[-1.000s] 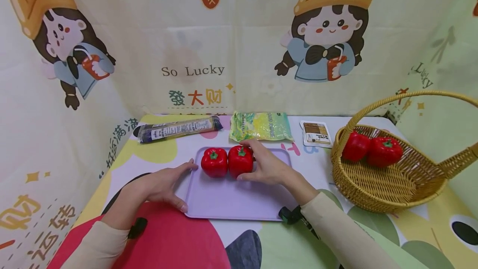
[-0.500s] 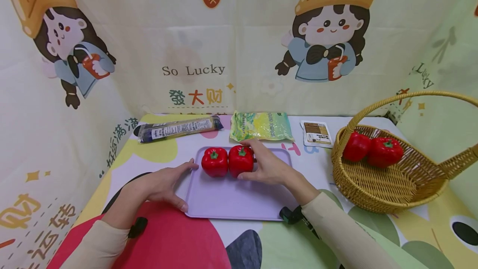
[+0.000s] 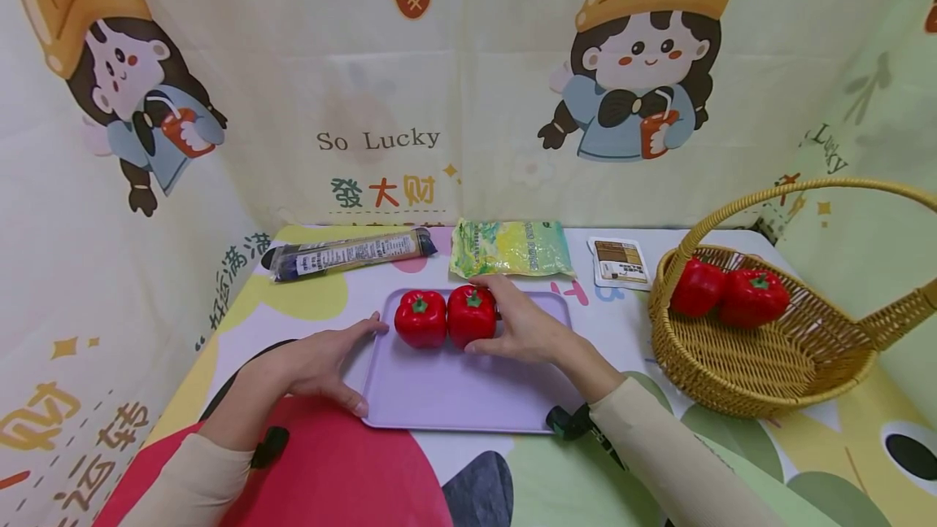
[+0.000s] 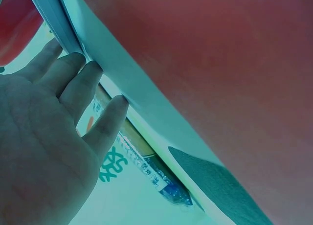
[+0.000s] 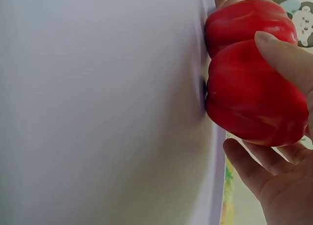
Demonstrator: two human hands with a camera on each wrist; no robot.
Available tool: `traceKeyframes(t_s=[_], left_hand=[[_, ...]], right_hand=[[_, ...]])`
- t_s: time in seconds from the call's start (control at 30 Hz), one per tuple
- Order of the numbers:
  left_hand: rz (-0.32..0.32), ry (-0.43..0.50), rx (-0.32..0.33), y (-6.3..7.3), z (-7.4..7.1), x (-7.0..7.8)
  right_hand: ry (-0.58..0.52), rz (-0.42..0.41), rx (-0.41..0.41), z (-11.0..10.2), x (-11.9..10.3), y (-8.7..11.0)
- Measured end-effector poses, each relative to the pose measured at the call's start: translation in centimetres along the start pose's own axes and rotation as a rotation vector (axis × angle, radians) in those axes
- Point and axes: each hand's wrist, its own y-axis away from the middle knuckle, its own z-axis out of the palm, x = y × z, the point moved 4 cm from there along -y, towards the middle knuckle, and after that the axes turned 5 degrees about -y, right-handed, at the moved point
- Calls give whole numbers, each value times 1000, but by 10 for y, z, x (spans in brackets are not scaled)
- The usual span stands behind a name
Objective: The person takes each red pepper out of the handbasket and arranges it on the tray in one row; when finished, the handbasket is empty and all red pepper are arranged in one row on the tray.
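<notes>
Two red bell peppers with green stems stand side by side toward the back of a lilac tray (image 3: 468, 397). My right hand (image 3: 530, 328) holds the right bell pepper (image 3: 471, 317), thumb on its near side and fingers round the far side. The left bell pepper (image 3: 420, 320) touches it. In the right wrist view the held bell pepper (image 5: 254, 98) fills the space between thumb and fingers. Along the tray's left edge, my left hand (image 3: 318, 364) rests with fingers spread and the thumb by the near corner. The left wrist view shows those fingers (image 4: 80, 90) fairly straight.
A wicker basket (image 3: 684, 368) with a tall handle stands at the right, two red bell peppers (image 3: 754, 298) inside. Behind the tray lie a long dark-ended packet (image 3: 351, 254), a green-yellow bag (image 3: 511, 248) and a small brown-white packet (image 3: 619, 262). Printed cloth hangs behind the table.
</notes>
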Motion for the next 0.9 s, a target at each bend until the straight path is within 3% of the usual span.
traceKeyframes(t_s=[0.3,0.63,0.9], left_hand=[[13,-8,0,-1,1,1],[14,-25,2,-1,2,1],[8,-8,4,-1,1,0]], right_hand=[[-2,-16,3,-5,0,8],[-35,-19,3,-26,4,22],[42,-71,2,-45,-1,33]])
